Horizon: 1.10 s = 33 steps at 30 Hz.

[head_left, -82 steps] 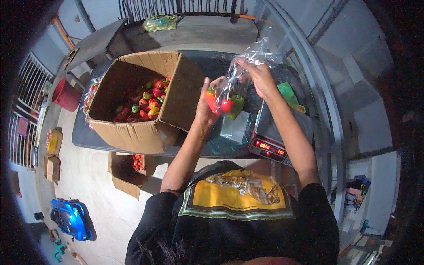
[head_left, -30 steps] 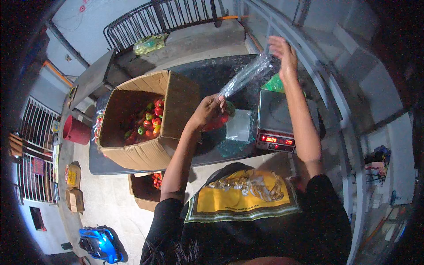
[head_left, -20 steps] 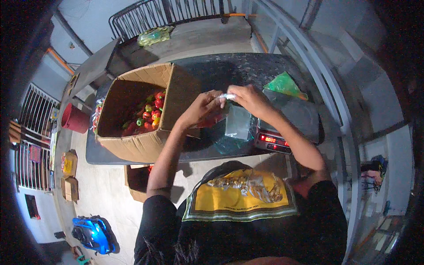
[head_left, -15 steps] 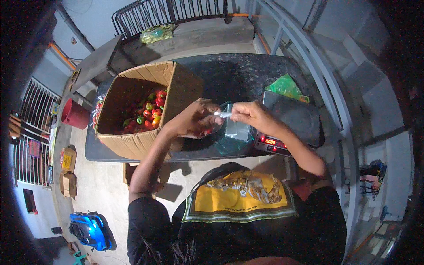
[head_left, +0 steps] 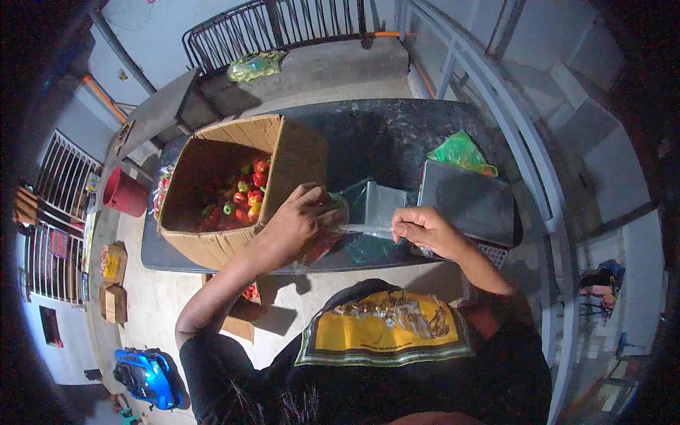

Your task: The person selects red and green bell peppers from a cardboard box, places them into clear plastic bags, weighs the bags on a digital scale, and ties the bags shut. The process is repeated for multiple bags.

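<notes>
Stretched between my hands is the neck of a clear plastic bag (head_left: 363, 229), pulled into a thin strand. My left hand (head_left: 301, 218) is closed round the bag's body, where something red shows through the film under the fingers. The strand's other end is pinched between the thumb and fingers of my right hand (head_left: 423, 230). Behind the strand lies a stack of flat clear bags (head_left: 386, 205) on a dark green plastic sheet. An open cardboard box (head_left: 304, 159) holding red, orange and green peppers (head_left: 244, 195) stands left of my left hand.
A flat weighing scale (head_left: 467, 198) sits right of the bags, partly behind my right hand. A green plastic bag (head_left: 460, 152) lies at its far edge. Everything rests on a black table (head_left: 368, 134). A red bin (head_left: 126, 191) stands beyond its left end.
My hands have moved apart and toward me, the left one leftward and the right one rightward. The bag's neck between them is longer and straighter. The view has shifted slightly.
</notes>
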### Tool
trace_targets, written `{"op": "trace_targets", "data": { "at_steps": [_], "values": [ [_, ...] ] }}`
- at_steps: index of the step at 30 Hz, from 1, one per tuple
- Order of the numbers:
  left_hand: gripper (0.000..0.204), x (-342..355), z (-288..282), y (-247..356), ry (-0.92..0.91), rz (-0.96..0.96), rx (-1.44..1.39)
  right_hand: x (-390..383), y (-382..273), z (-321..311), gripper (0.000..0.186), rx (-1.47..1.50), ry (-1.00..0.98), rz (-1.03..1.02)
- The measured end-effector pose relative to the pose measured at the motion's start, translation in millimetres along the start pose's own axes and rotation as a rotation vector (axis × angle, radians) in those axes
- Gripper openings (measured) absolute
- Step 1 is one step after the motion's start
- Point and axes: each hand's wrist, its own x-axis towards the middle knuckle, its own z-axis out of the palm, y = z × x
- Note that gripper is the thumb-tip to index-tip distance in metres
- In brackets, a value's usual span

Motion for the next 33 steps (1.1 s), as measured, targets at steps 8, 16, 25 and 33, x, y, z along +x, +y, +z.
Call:
{"op": "trace_targets", "data": {
  "at_steps": [8, 16, 25, 33],
  "values": [
    [0.017, -1.0, 16.0, -14.6, 0.092, -0.253, -0.232, -7.7, -13.7, -0.2, 0.023, 0.074, 0.106, 0.014],
    [0.008, -1.3, 18.9, -9.7, 0.050, -0.289, -0.553, -27.6, 22.9, -63.0, 0.015, -0.288, 0.525, 0.000],
    [0.059, 1.5, 34.4, -19.5, -0.238, -0.395, -0.328, 4.0, 5.2, -28.2, 0.040, -0.393, 0.377, -0.251],
    [0.033, -32.8, 56.7, -20.1, 0.063, -0.238, -0.075, -20.1, 8.0, -66.9, 0.017, -0.770, 0.828, -0.135]
  ]
}}
